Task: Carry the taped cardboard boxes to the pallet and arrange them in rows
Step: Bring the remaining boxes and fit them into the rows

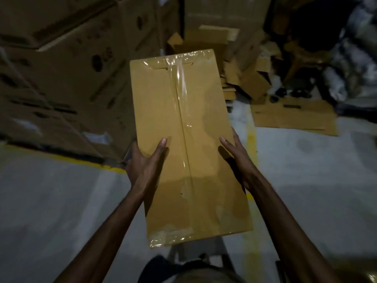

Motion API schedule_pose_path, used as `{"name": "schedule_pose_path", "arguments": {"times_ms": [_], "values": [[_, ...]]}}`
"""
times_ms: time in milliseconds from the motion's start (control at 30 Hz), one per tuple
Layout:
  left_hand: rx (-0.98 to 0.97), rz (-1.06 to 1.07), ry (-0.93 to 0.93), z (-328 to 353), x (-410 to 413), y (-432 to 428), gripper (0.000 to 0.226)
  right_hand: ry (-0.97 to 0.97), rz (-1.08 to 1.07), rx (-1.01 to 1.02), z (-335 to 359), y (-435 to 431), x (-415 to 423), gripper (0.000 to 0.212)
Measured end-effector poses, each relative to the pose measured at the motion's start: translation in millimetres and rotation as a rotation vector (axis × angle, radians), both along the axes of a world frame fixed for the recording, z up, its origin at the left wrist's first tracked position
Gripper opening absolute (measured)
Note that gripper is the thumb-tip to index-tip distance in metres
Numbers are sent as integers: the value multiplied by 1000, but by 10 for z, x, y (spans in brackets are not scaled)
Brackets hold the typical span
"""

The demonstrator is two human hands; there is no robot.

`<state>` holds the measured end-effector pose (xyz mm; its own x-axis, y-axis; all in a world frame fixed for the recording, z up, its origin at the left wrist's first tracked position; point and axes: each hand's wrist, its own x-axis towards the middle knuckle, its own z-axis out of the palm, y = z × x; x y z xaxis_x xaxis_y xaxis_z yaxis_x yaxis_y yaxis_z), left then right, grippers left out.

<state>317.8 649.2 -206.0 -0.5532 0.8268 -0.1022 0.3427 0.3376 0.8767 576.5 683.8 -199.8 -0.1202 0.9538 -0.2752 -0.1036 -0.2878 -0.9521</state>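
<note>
i am holding the taped box (183, 139) in the middle of the frame, over the floor (51, 201). my left hand (142, 166) and right hand (239, 160) are gripping its long sides, fingers (234, 135) clamped on the edges, thumbs on top.

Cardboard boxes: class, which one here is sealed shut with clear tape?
The long box carried between the left hand and right hand: shiny tape runs along its top seam. The small boxes on the floor behind gape open.
</note>
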Motion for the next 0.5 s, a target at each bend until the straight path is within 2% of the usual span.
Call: {"name": "schedule_pose_path", "arguments": {"times_ms": [100, 233, 367, 500], "values": [[-37, -80, 82, 82, 742, 514, 109, -39, -101, 3, 15, 303, 659, 72], [-45, -214, 225, 82, 1581, 1240, 105, -124, -279, -14, -4, 705, 1469, 96], [-14, -405, 229, -3, 2337, 2114, 102, -225, -456, -28, -46, 1151, 2205, 88], [0, -594, 206, 0, 3138, 3101, 103, -281, -608, -22, 41, 1690, 2831, 91]]}}
